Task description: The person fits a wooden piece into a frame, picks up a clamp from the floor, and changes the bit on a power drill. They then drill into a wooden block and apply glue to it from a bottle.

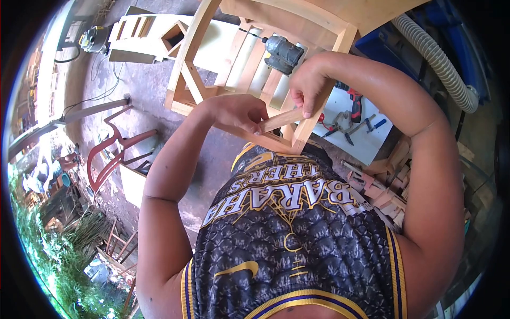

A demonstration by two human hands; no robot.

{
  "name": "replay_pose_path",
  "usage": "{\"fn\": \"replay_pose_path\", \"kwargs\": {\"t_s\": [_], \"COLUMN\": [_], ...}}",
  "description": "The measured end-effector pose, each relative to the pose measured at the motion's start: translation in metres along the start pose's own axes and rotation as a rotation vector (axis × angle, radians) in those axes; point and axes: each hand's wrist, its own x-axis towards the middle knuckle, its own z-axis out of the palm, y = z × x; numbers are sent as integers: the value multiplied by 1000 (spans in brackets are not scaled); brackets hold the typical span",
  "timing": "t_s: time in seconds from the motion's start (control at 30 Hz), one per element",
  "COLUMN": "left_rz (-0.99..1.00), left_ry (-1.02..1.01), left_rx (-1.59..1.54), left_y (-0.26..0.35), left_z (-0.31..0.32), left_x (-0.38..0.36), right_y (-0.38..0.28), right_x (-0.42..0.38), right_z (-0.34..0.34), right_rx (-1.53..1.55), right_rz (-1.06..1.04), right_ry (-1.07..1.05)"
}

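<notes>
A short wooden strip [283, 120] lies slantwise across the near corner of a wooden frame [234, 129]. The fingers of my left hand [237, 112] are curled, with the tips pinching the strip's left end. At its other end, my right hand [309, 86] is closed with the thumb pressed on the strip, right beside the frame's corner post. Within the frame, behind my hands, a grey power drill [284, 54] with a long bit lies on the slats [248, 64]. A diagonal brace [193, 81] spans the frame's left corner.
To the right, a white board [366, 146] carries a red-and-black drill [355, 103] and several hand tools. A ribbed hose [441, 64] curves at upper right. Wood offcuts [385, 198] are piled beside my body. A reddish chair frame [109, 151] stands at left.
</notes>
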Motion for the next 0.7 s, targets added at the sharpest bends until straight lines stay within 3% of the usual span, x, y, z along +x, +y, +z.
{"fn": "replay_pose_path", "kwargs": {"t_s": [0.53,0.7], "left_rz": [14,-5], "left_ry": [8,5], "left_rx": [-113,-86], "left_y": [-5,-3], "left_z": [4,4], "left_x": [6,5], "right_y": [10,18], "right_x": [1,2], "right_z": [-12,-8], "right_rx": [67,132], "right_rz": [-5,-53], "right_ry": [-158,-81]}}
